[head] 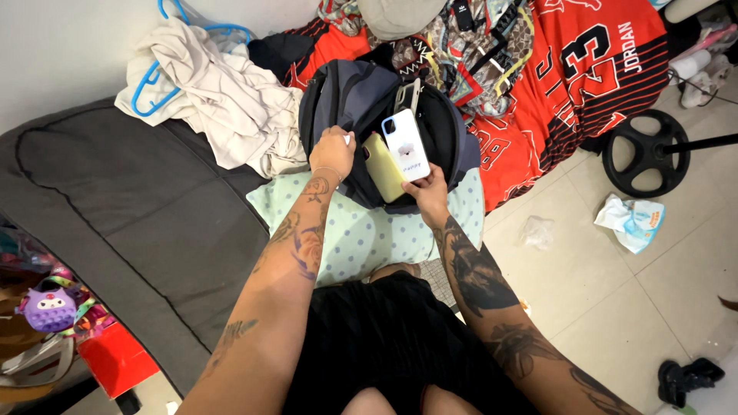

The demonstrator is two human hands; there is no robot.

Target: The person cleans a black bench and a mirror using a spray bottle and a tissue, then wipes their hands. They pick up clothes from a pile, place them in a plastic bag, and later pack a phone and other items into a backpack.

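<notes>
White phone (405,143) and yellow phone (382,167) fanned in the right hand (425,189), fingers pinching their lower ends, just over the mouth of the dark backpack (361,100). Left hand (332,151) grips the bag's rim, closed on the fabric. Better to keep that rim pulled wide and tilt both phones in together. Backpack rests on a dotted pillow (361,234).
</notes>
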